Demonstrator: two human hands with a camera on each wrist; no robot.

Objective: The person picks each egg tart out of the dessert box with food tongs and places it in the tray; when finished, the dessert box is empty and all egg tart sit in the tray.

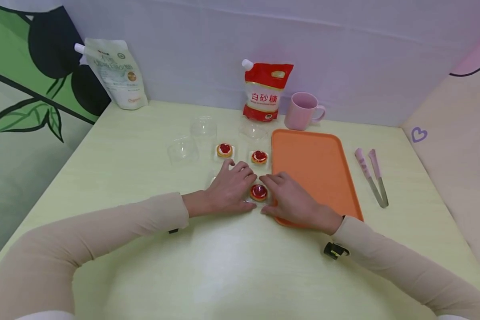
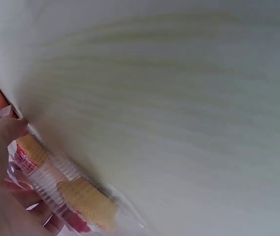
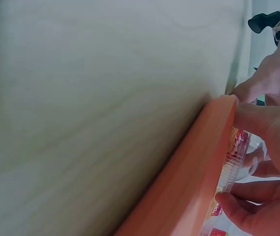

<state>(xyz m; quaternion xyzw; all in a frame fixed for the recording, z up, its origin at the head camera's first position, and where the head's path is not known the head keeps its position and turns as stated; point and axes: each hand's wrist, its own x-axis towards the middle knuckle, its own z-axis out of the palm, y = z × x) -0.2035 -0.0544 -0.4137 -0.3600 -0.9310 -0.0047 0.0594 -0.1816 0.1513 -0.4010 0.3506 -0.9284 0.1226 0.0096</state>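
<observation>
A small red-topped tart point(image 1: 258, 192) sits in a clear plastic box point(image 3: 233, 160) between the two hands. My left hand point(image 1: 232, 189) grips the box's left side, thumb at the near corner and fingers at the far one. From the right, my right hand point(image 1: 290, 200) holds the opposite side, its wrist over the orange tray point(image 1: 312, 164). Another boxed tart point(image 2: 88, 201) shows in the left wrist view; in the head view the left hand mostly hides it. Beyond the hands, two tarts with heart-shaped red tops point(image 1: 224, 150) point(image 1: 259, 157) rest on clear bases.
Clear plastic lids point(image 1: 183, 150) point(image 1: 203, 127) point(image 1: 254, 130) lie behind and left. Along the wall stand a pale pouch point(image 1: 118, 75), a red-and-white sugar pouch point(image 1: 266, 93) and a pink mug point(image 1: 302, 111). Two pink-handled spreading knives point(image 1: 370, 178) lie right of the tray.
</observation>
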